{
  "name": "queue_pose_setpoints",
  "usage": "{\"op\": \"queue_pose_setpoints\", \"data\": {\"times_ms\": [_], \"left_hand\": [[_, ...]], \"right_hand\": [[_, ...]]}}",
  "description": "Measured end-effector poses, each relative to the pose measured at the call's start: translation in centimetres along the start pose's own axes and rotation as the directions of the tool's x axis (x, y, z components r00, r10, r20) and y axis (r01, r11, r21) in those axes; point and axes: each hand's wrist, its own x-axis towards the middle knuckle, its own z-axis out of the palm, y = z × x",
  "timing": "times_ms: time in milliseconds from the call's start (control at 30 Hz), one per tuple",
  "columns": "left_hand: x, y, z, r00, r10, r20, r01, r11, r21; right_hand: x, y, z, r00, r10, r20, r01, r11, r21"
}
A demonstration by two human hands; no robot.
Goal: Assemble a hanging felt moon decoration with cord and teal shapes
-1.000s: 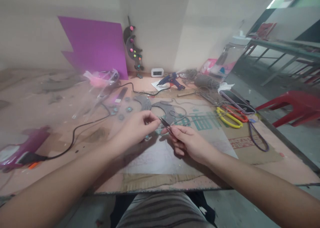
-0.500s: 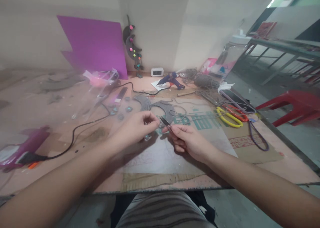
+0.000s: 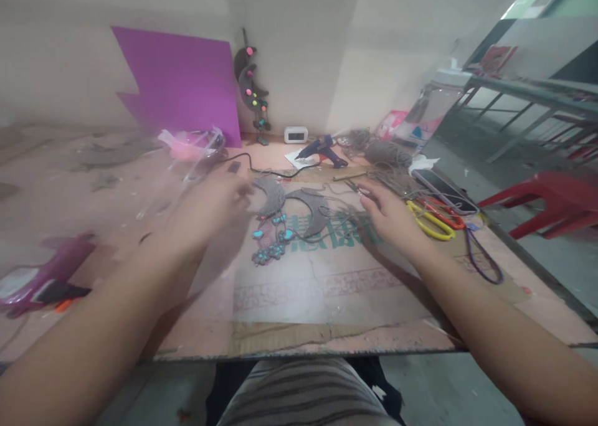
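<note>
My right hand point(image 3: 385, 211) is found grasping a small dark pointed tool point(image 3: 354, 187) between thumb and fingers, tip directed away from me. My left hand point(image 3: 217, 198) is blurred, its fingers bent; whether it grasps anything I cannot tell. Between the two, the left crescent point(image 3: 276, 197) and the right crescent point(image 3: 320, 211), both grey, lie on the translucent sheet point(image 3: 284, 298); the left one is near my left fingertips. Charms with turquoise hearts point(image 3: 268, 251) lie on my side of the left crescent. Loose grey cord runs near my right hand. Farther back, a blue glue gun point(image 3: 322, 150) lies near a white clock point(image 3: 296, 134), close to the wall point(image 3: 299, 58)
</note>
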Motion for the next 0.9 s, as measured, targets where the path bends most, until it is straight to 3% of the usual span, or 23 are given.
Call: {"op": "queue_pose_setpoints", "data": {"times_ms": [133,300,567,733,900], "left_hand": [[-0.2,4.1,3.0,0.957,0.182,0.227,-0.176,0.983,-0.045],[-0.8,5.0,4.8,0.924,0.269,0.272,-0.271,0.962,-0.030],[-0.6,5.0,2.9,0.961,0.170,0.217,-0.127,0.971,-0.201],[-0.6,5.0,1.3,0.969,0.057,0.241,0.003,0.970,-0.241],[-0.4,4.9,0.8,0.989,0.009,0.149,0.029,0.967,-0.253]], "right_hand": [[0.3,2.5,1.3,0.993,0.009,0.117,0.024,0.959,-0.282],[0.2,2.9,1.1,0.986,-0.012,0.168,0.079,0.912,-0.401],[0.0,1.0,-0.3,0.982,-0.181,0.054,0.188,0.950,-0.249],[-0.7,-1.0,0.3,0.979,-0.201,0.040,0.205,0.970,-0.129],[-1.0,-2.0,0.4,0.978,-0.197,0.070,0.201,0.978,-0.053]]}}
